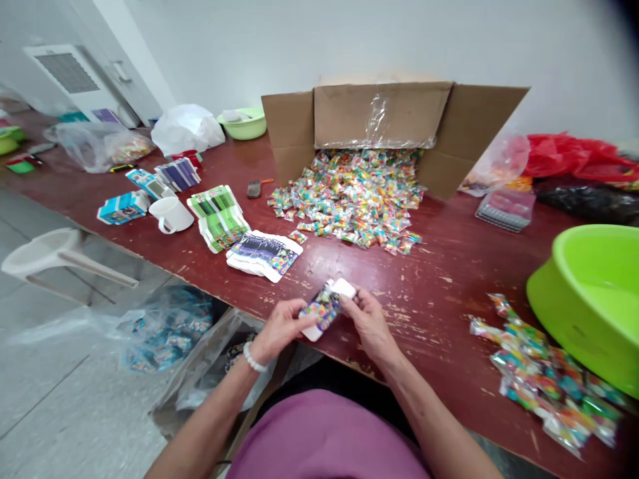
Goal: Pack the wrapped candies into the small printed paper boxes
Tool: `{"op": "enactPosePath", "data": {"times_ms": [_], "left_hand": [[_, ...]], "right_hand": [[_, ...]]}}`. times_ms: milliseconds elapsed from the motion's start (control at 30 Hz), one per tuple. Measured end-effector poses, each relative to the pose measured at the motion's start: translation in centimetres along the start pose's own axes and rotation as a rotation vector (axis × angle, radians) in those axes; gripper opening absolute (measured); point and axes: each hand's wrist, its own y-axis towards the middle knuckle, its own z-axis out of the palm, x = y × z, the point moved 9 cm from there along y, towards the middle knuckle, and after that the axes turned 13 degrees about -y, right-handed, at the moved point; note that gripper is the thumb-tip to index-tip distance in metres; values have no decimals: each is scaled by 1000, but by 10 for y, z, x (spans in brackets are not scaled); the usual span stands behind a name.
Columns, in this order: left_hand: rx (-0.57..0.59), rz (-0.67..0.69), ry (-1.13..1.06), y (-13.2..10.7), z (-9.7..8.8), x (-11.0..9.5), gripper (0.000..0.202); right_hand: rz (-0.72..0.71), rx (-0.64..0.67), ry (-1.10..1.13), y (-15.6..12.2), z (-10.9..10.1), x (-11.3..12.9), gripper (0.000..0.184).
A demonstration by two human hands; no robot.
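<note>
Between both hands, near the table's front edge, is a small printed carton [325, 307], dark with colourful patterns and white end flaps. My left hand [284, 327] grips its lower left end, thumb on top. At its upper right end, my right hand [368, 320] pinches the carton near a white flap. Just beyond my left hand lies a fanned stack of purple flat cartons [259, 254]. Beside that sits a stack of green flat cartons [218, 216]. Farther back, a heap of wrapped candies [354, 193] spills from an open cardboard box [382, 116].
A white mug [170, 214] and blue cartons [123, 207] stand to the left. On the right are a green basin [574, 293] and a pile of wrapped candies [544, 372]. Below the table's left edge are a white stool [64, 253] and a bag of blue packets [172, 332].
</note>
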Motion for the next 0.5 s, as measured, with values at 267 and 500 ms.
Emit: {"op": "enactPosePath", "data": {"times_ms": [267, 500], "left_hand": [[605, -277, -888, -38, 89, -9, 52], [517, -253, -824, -36, 82, -9, 65]], "right_hand": [[142, 492, 117, -42, 46, 23, 34], [-352, -19, -416, -41, -3, 62, 41]]}}
